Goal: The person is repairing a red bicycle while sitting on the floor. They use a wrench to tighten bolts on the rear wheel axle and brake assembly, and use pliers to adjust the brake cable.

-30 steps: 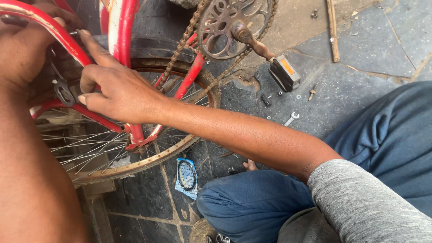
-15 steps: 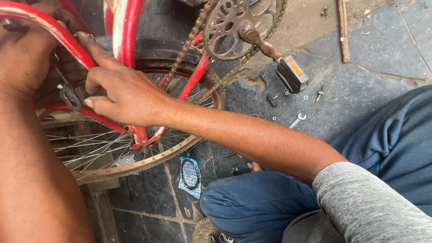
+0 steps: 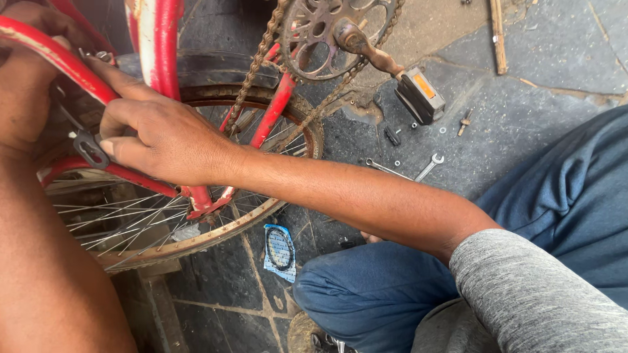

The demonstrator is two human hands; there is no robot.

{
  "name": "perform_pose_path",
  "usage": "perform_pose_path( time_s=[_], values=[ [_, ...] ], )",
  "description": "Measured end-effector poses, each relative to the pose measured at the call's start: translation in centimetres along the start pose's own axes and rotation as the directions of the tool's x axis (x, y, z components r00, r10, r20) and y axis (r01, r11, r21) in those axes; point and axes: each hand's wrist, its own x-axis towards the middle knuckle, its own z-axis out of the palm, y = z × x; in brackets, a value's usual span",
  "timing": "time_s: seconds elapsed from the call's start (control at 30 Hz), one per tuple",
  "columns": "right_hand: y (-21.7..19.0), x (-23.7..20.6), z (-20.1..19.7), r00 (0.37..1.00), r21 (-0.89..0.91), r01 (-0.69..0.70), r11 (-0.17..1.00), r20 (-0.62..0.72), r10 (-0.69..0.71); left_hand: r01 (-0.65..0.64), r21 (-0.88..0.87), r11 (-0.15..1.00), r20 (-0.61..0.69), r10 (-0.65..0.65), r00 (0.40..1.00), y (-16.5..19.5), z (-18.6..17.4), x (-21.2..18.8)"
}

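so the grey metal clip point(image 3: 88, 149) sits at the left edge of the frame, just left of the right hand point(image 3: 163, 137), whose curled fingers touch it; left hand point(image 3: 26, 85) grips the red stay point(image 3: 59, 55) above, closer still

The right hand point(image 3: 163, 140) reaches in from the right, forearm outstretched, fingers curled and forefinger extended. The left hand point(image 3: 26, 85) is clenched at the left edge, forearm bare.

Red bicycle frame point(image 3: 157, 46) upturned; small metal bracket point(image 3: 90, 149) near rusty wheel rim point(image 3: 196, 238).
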Motion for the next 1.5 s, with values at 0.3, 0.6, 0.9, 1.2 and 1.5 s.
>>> perform_pose_path(
  time_s=[0.3, 0.6, 0.9, 1.2, 1.5],
  values=[
    [-2.4, -0.6, -2.7, 0.998, -0.173, 0.032, 0.984, -0.043, -0.040, 0.013, 0.213, 0.977, -0.097, 0.008, 0.995, -0.6, -0.2, 0.3],
    [-2.3, -0.4, -8.4, 0.953, -0.497, 0.208, 0.842, -0.089, -0.288, 0.162, 0.081, 0.983, -0.190, -0.145, 0.971, -1.6, -0.1, 0.7],
    [-2.6, 2.6, -2.8, 0.999, -0.376, -0.039, 0.926, -0.007, 0.039, 0.203, 0.250, 0.947, -0.255, -0.138, 0.957, 0.2, 0.3, 0.0],
    [0.0, 3.4, -1.3, 0.969, -0.161, -0.239, 0.958, 0.022, 0.245, 0.302, 0.394, 0.868, -0.345, -0.165, 0.924, 0.9, 0.3, 0.1],
    [-0.7, 3.3, -1.5, 0.992, -0.345, -0.123, 0.931, -0.007, 0.128, 0.190, 0.389, 0.901, -0.280, -0.081, 0.957, 0.6, 0.1, 0.6]
  ],
)
